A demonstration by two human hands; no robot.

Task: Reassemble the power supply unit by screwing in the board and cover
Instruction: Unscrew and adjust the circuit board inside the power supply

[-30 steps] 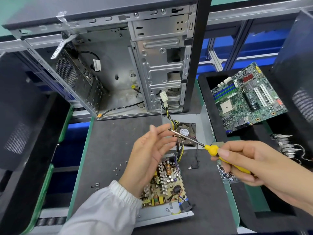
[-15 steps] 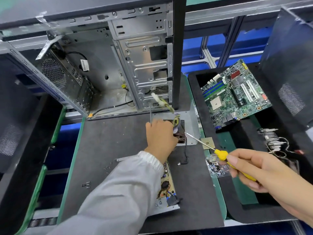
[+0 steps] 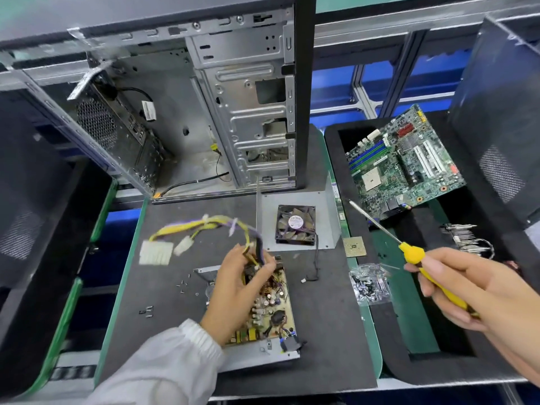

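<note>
At the frame's lower centre, the left hand (image 3: pixel 239 285) gripped the blurred yellow cable bundle (image 3: pixel 204 226) above the power supply board (image 3: pixel 270 305), which sat in its metal base (image 3: pixel 257 353). At right, the right hand (image 3: pixel 479 290) clasped a yellow screwdriver (image 3: pixel 415 254). The fan cover (image 3: pixel 295 226) lay behind the board.

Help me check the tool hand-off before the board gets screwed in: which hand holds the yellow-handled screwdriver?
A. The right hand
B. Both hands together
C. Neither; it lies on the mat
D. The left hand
A: the right hand grips the yellow handle of the screwdriver, its tip in the air, while the left hand holds the cable bundle above the board.
</note>
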